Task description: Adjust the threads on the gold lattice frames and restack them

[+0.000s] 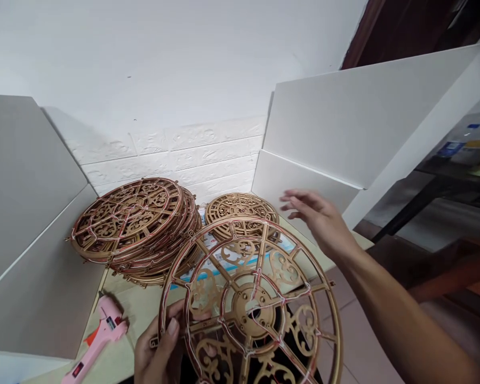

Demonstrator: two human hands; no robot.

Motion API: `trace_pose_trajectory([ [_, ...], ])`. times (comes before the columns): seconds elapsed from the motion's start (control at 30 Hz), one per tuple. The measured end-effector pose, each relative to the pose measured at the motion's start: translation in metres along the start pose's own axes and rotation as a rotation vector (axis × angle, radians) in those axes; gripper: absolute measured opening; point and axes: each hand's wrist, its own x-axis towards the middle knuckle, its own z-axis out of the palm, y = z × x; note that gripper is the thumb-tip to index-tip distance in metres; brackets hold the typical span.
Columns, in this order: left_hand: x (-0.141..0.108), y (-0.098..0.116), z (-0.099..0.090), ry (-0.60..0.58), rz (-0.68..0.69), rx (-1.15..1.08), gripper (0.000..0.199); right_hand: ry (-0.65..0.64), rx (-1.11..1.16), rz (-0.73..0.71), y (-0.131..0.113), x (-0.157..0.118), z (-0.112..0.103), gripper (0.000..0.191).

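Observation:
A round gold openwork frame [253,312] with red and white wires along its rings and spokes is held up in front of me. My left hand [164,341] grips its lower left rim, thumb on the near side and some fingers seen through the openings. Raised beyond the frame's upper right rim, my right hand [314,213] has its fingers apart and touches nothing. A tall pile of similar wired frames [132,218] stands behind to the left. Behind the held frame lies a smaller stack of gold frames [240,210].
A pink glue gun [106,328] lies on the pale table [124,293] at left. Grey-white panels [324,122] flank the table, with a white wall behind. Blue and white printed packaging [286,244] lies under the frames. Bottles [460,141] stand on a dark shelf at right.

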Motion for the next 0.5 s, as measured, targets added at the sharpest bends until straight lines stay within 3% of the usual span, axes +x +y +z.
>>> trace_pose_trajectory([
  [0.13,0.009,-0.002,0.000,-0.040,0.018,0.004,0.045,-0.500,-0.008,0.187,-0.004,-0.021,0.006,0.050],
  [0.23,0.015,-0.003,-0.001,-0.051,0.026,-0.010,0.045,-0.640,-0.009,0.186,-0.006,-0.031,0.010,0.040],
  [0.33,0.022,-0.006,-0.004,-0.070,0.033,0.002,0.045,-0.612,0.074,0.210,-0.002,-0.035,0.012,0.035],
  [0.5,0.032,-0.016,-0.010,-0.141,0.061,0.090,0.048,-0.334,0.242,0.350,0.008,-0.038,0.013,0.042],
])
